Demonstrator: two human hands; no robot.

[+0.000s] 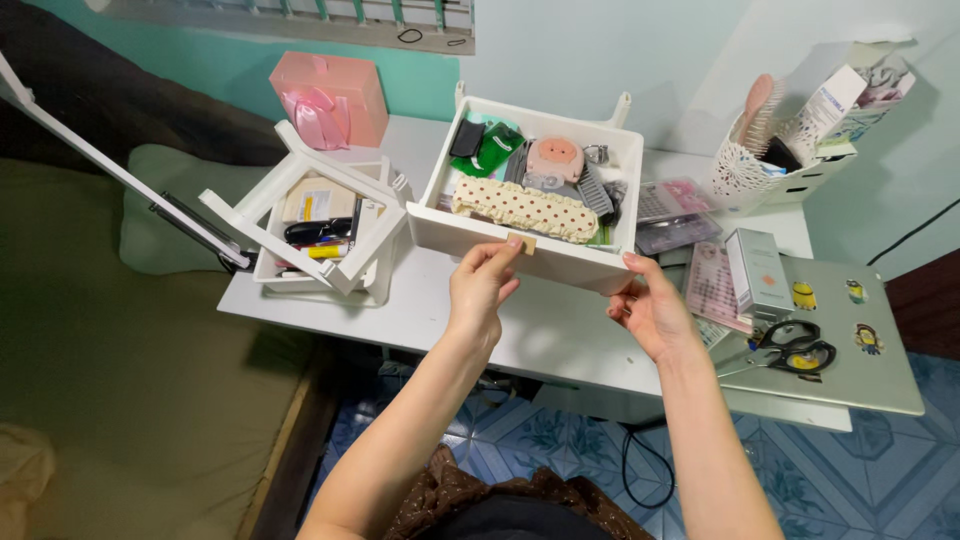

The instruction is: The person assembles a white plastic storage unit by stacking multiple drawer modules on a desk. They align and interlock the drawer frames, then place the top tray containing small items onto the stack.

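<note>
A white drawer [480,236] is lifted above the white table [560,335], full of small items: a cream polka-dot pouch [525,208], a green packet [496,148], a pink round case [555,157] and combs. My left hand [480,290] pinches the small tan knob at the middle of the drawer's front. My right hand [650,312] supports the drawer's front right corner from below. A white drawer cabinet [335,215] lies tipped on the table to the left, with pens and a box showing inside it.
A pink gift bag [330,98] stands at the back left. A white perforated basket [745,175] with a brush and boxes is at the back right. A silver laptop [880,370] carries black scissors [795,350] and a white box [757,272]. A green bed lies left.
</note>
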